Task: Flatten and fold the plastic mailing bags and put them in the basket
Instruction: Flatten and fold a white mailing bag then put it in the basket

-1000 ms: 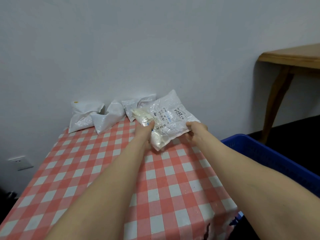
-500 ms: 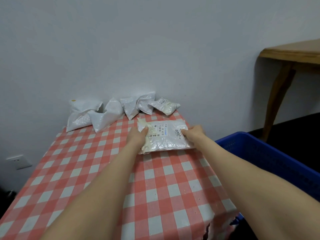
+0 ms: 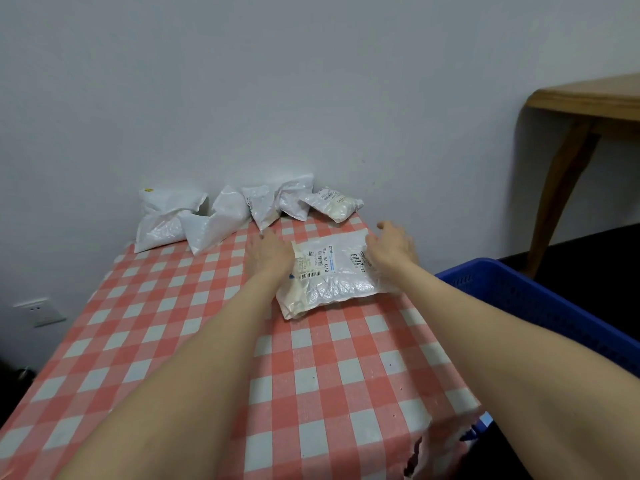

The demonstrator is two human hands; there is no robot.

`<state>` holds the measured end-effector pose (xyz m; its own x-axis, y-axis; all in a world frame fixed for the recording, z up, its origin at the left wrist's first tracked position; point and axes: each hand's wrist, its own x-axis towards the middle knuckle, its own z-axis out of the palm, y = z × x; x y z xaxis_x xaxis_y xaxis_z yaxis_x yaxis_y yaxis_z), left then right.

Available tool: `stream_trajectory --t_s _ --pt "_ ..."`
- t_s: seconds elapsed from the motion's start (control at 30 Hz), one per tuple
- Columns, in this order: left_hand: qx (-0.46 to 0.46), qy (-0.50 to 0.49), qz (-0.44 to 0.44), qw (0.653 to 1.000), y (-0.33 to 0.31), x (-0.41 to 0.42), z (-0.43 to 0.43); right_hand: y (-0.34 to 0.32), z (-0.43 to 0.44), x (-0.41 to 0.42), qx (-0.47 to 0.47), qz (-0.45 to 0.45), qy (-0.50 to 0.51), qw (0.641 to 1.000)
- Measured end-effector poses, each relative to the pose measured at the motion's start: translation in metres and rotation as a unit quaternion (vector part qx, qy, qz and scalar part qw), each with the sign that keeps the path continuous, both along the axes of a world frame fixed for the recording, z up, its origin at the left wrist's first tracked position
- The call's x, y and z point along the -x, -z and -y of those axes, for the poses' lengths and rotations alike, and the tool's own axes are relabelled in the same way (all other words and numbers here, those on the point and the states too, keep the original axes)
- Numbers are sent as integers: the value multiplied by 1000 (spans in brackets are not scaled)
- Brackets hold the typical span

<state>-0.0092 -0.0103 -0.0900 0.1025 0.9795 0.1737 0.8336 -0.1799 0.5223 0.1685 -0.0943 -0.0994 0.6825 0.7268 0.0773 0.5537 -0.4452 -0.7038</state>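
A white plastic mailing bag (image 3: 332, 278) with a printed label lies flat on the red-and-white checked tablecloth (image 3: 221, 341). My left hand (image 3: 268, 252) lies flat along the bag's left edge, fingers straight. My right hand (image 3: 389, 245) rests on the bag's right part, its fingers spread and slightly lifted. Several more white mailing bags (image 3: 221, 216) are piled against the wall at the far end of the table. The blue plastic basket (image 3: 540, 306) stands to the right of the table, lower than the tabletop; its inside is out of view.
A wooden side table (image 3: 588, 98) stands at the far right, its leg reaching the dark floor. A wall socket (image 3: 38, 311) sits low on the left. The tablecloth is torn at its near right corner (image 3: 426, 452).
The bag was held tilted above the table, then lowered onto the cloth. Both hands have since let go of its edges and now lie open on it.
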Motion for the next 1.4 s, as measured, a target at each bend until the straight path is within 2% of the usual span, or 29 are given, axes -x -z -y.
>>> stream_trajectory --t_s 0.07,0.17,0.3,0.53,0.73,1.13,1.4 --pt "-63 39 -27 997 -4 0 1 -9 -3 6 -5 71 -41 997" --pt "-105 129 -65 984 1 -5 -1 -15 -12 17 18 153 -133 979" --pt "-78 177 -152 969 14 -12 2 -7 -25 32 94 213 -235 944" --pt "-25 183 -194 964 23 -9 4 4 -32 36 146 207 -267 930" --pt "22 191 -198 961 34 -12 3 24 -32 32 163 176 -250 938" --pt "39 188 -208 959 44 -13 4 40 -32 32 180 148 -249 940" --pt "42 191 -186 963 53 -13 3 44 -33 32 194 155 -249 936"
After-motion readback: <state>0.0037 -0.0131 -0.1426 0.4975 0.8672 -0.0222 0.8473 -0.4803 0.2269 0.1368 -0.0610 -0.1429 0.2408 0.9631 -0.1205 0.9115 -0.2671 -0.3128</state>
